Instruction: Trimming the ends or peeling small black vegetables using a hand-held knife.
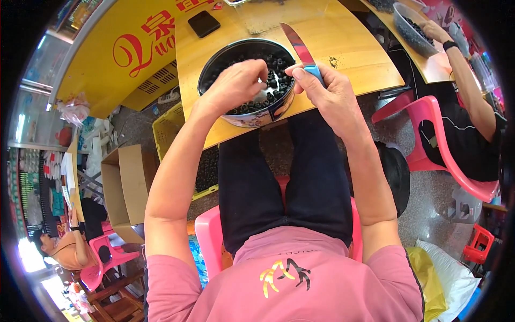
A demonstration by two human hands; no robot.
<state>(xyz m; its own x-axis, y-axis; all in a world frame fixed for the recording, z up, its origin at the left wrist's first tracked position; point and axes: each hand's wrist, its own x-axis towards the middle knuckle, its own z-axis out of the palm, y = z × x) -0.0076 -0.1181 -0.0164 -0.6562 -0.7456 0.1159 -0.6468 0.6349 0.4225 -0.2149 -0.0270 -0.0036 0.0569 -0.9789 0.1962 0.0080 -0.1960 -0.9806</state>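
Observation:
A round tin (pixel 251 121) with a dark inside stands at the near edge of the yellow wooden table (pixel 357 51). Small, dark, roundish pieces (pixel 276 96) lie scattered in it, their kind too small to tell. My left hand (pixel 236 83) is over the tin's left part, fingers curled together; whatever they may pinch is hidden. To the right of the tin, my right hand (pixel 331 96) grips a knife (pixel 298 45) by its blue handle. Its blade points up and away, tilted left, above the tabletop.
A dark phone (pixel 204 24) lies at the far left of the table. At the far right, another person's hand (pixel 435 32) reaches into a clear bowl (pixel 410 36). A cardboard box (pixel 131 185) and yellow crate (pixel 170 126) sit left of my legs; a pink chair (pixel 429 121) stands right.

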